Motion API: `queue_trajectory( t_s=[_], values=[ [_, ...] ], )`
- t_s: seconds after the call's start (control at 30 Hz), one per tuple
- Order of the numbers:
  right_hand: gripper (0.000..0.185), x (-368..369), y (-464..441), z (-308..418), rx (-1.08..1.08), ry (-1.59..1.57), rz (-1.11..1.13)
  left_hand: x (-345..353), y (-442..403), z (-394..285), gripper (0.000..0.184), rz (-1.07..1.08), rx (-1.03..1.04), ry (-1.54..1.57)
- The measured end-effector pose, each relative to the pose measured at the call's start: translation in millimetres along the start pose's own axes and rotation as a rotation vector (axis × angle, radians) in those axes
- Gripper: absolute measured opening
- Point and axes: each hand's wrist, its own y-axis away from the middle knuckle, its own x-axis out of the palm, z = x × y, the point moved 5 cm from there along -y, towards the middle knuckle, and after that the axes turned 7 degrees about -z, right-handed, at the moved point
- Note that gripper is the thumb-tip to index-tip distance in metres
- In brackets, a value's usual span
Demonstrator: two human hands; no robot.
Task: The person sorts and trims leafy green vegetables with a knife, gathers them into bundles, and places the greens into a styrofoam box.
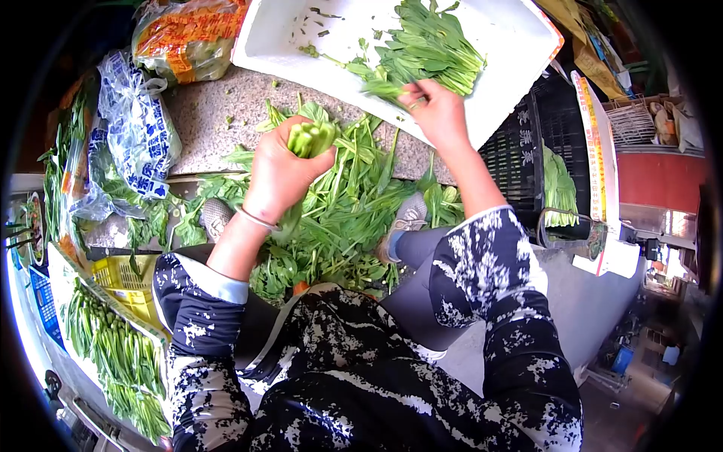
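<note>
My left hand (280, 167) is closed around a bunch of leafy greens (310, 138), cut pale stalk ends facing up and leaves hanging below the fist. At the near edge of a white foam box (290, 38), my right hand (438, 111) pinches the leafy tip of some greens (385, 89), slightly blurred. Beside those fingers, inside the box, lies a larger pile of greens (437, 49) with stalks toward the right. Below both hands, a heap of loose leafy greens (343, 203) covers the ground between my shoes.
Bagged vegetables (192, 41) and a blue-printed plastic bag (139, 120) sit at left on a stone slab (199, 113). A black crate (520, 143) stands right, with more greens (557, 184) beside it. At lower left are a yellow crate (124, 273) and a box of green stalks (113, 346).
</note>
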Motion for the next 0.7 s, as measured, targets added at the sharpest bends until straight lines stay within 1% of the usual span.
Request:
queue_trajectory(
  t_s=[0.03,0.07,0.1,0.13,0.17,0.2,0.23,0.27,0.3,0.33,0.4,0.43,0.47,0.53,0.7],
  values=[
    [0.015,1.2,14.6,23.0,-0.018,-0.069,0.073,1.7,0.2,1.9,0.023,-0.046,0.107,-0.056],
    [0.015,7.8,27.9,36.5,-0.131,-0.180,0.124,2.7,-1.5,1.0,0.023,-0.042,0.111,-0.056],
    [0.014,8.0,40.8,52.9,-0.219,-0.263,0.155,2.5,0.2,-13.0,0.022,-0.106,0.402,-0.213],
    [0.015,12.9,48.5,59.3,-0.151,-0.328,0.264,4.0,3.1,-20.0,0.022,-0.132,0.549,-0.291],
    [0.015,17.1,52.4,60.1,-0.099,-0.478,0.296,5.3,7.1,-26.6,0.022,-0.172,0.695,-0.370],
    [0.015,20.1,54.6,60.5,-0.046,-0.628,0.329,6.7,4.2,-19.6,0.023,-0.079,0.495,-0.216],
    [0.015,18.7,53.4,60.4,-0.048,-0.629,0.330,9.5,3.6,-12.0,0.024,0.012,0.293,-0.063],
    [0.016,18.3,52.1,58.5,0.002,-0.616,0.380,13.0,4.5,-3.8,0.025,0.102,0.089,0.087],
    [0.017,18.1,51.7,57.9,0.051,-0.606,0.432,12.5,2.4,-2.9,0.029,0.137,0.041,0.112],
    [0.024,17.5,53.6,60.8,0.102,-0.701,0.518,11.3,1.8,0.1,0.031,0.109,-0.016,0.136],
    [0.033,13.2,58.4,63.6,0.152,-0.827,0.675,13.5,0.7,8.0,0.032,0.146,-0.177,0.363],
    [0.038,17.4,60.1,62.0,0.160,-0.892,0.711,13.3,1.1,6.6,0.029,0.156,-0.178,0.404],
    [0.038,17.8,61.3,61.3,0.161,-0.893,0.712,12.7,1.2,5.4,0.029,0.155,-0.180,0.402],
    [0.038,13.3,64.5,67.4,0.109,-0.864,0.701,15.4,1.9,2.7,0.027,0.181,-0.210,0.505],
    [0.039,16.9,62.8,67.5,0.118,-0.852,0.709,16.1,2.5,2.1,0.026,0.191,-0.221,0.522]
  ],
)
